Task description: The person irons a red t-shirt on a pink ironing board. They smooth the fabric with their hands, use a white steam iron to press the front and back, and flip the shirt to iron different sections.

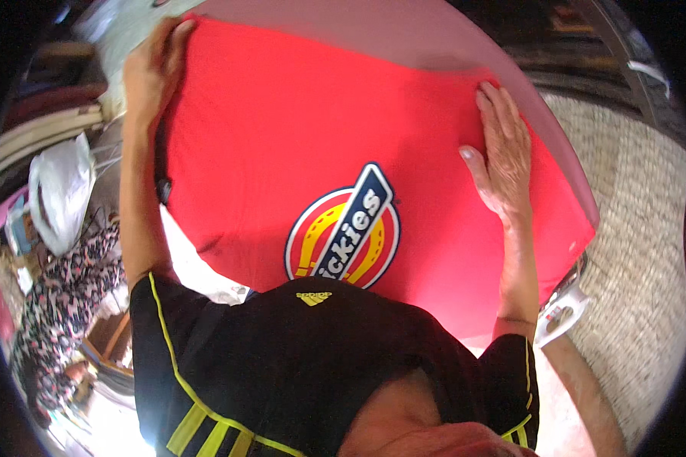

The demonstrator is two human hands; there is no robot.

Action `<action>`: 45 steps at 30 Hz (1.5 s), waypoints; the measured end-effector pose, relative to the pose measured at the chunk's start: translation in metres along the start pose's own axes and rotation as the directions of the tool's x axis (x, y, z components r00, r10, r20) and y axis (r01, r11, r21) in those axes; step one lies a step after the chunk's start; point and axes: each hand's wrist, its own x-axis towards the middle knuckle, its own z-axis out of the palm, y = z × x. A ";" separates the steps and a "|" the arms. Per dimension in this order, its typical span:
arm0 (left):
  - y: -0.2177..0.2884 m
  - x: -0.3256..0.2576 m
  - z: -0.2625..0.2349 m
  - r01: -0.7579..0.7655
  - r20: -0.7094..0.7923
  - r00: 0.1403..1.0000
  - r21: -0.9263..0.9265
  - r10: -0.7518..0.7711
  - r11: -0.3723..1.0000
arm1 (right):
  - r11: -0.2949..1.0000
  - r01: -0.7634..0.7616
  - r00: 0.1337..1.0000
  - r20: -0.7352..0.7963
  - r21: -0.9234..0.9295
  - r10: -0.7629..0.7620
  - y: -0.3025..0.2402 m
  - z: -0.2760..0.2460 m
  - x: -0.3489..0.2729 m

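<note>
A red T-shirt (282,114) with a round, multicoloured emblem lies spread over a mauve ironing board (404,30). At its far left corner my left hand (154,68) is closed on the cloth edge, fingers bent over it. My right hand (504,152) rests flat near the far right edge of the shirt, fingers stretched out and thumb apart, holding nothing. Small wrinkles show at the shirt's left side. The shirt's near part is hidden below my chest. By the board's near right edge is a white handled object (562,316), perhaps an iron, partly hidden.
To the left hangs a white plastic bag (61,190), above a heap of patterned cloth (72,282) and a brown wooden box (110,339). A pale textured floor (625,228) runs along the right. Dark furniture (572,46) stands at the far right.
</note>
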 end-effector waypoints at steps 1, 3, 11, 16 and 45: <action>-0.002 -0.004 0.001 0.032 0.024 0.999 0.095 -0.034 0.995 | 1.000 0.003 1.000 -0.006 0.005 -0.003 0.000 0.001 -0.001; 0.003 0.000 0.001 -0.005 0.010 1.000 0.341 0.001 0.940 | 1.000 -0.008 1.000 0.004 -0.014 0.008 0.002 0.003 -0.004; 0.109 -0.053 0.006 -0.424 0.355 0.859 0.091 0.369 0.901 | 1.000 -0.018 0.998 -0.063 -0.006 0.018 0.005 0.009 -0.007; 0.141 -0.044 0.005 -0.437 0.330 0.872 0.194 0.362 0.878 | 0.997 -0.076 0.988 -0.138 -0.022 0.072 0.004 0.021 -0.013; 0.455 -0.139 0.138 -0.754 0.311 0.608 -0.063 0.731 0.654 | 0.702 -0.706 0.668 -0.418 -0.096 0.615 0.026 -0.005 -0.295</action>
